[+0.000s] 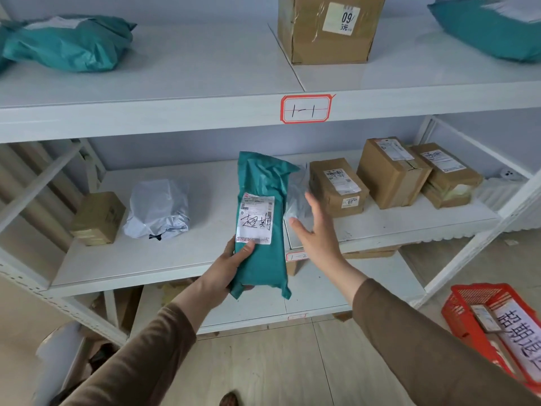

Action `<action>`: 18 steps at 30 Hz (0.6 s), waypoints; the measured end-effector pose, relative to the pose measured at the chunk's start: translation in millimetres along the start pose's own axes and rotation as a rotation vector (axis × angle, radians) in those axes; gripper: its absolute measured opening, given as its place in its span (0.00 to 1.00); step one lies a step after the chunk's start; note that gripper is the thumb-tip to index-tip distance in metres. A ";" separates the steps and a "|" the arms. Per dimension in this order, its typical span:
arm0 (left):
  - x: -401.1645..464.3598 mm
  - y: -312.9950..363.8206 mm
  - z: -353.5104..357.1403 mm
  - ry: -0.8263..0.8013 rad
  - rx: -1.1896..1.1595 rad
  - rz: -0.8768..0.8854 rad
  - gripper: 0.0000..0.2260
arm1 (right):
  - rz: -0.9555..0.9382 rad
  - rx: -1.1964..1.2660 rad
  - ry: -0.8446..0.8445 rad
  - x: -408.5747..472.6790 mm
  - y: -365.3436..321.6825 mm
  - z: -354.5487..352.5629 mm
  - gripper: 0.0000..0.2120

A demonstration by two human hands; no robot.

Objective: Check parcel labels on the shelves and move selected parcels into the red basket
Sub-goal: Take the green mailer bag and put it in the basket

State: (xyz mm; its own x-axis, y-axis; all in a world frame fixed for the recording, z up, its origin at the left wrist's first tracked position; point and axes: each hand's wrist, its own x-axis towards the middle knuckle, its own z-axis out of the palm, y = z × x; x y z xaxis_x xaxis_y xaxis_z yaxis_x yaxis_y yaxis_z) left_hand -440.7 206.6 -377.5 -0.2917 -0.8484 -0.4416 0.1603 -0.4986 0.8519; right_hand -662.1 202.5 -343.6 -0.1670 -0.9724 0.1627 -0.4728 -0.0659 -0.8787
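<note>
Left hand [234, 263] grips the lower end of a long teal parcel [262, 227], thumb pressed on the bottom edge of its white label [256, 218], fingers curled round the back; parcel held upright at frame centre, in front of the middle shelf [164, 253], label facing camera with handwritten characters on it. Right hand [317, 230] just beside the parcel at 3 o'clock, fingers straight and spread, holding nothing, not touching the parcel. Both arms in brown sleeves. Red basket [468, 312] on the floor at 4 o'clock near the frame edge, well apart from the parcel, a white sheet with large characters and a small item lying in it. Middle shelf: small brown box [98, 218] at 9 o'clock, grey-white poly bag [158, 208] next to it, three cardboard boxes [392, 174] at 2 o'clock. Top shelf [175, 83], tagged 1-1: teal bag [70, 42] at 10 o'clock, cardboard box [330, 27] at 12 o'clock, another teal bag at 1 o'clock, cut off by the frame.
</note>
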 end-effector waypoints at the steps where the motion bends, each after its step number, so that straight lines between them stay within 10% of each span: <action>1: 0.1 -2.3 4.9 -0.009 -0.025 0.019 0.23 | 0.123 0.130 -0.079 -4.6 4.2 3.5 0.33; 7: 4.7 -3.3 42.4 -0.060 0.017 0.040 0.24 | 0.436 0.606 -0.307 -27.9 29.5 3.2 0.33; 18: 44.4 -27.0 125.6 -0.259 0.156 0.005 0.35 | 0.496 0.636 -0.062 -52.3 80.4 -80.6 0.29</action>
State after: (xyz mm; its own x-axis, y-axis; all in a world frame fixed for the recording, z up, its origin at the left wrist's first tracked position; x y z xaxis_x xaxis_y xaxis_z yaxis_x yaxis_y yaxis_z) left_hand -576.5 204.7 -384.8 -0.5249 -0.7676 -0.3679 0.0211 -0.4438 0.8959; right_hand -761.1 266.0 -386.6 -0.1707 -0.9313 -0.3217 0.2296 0.2800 -0.9322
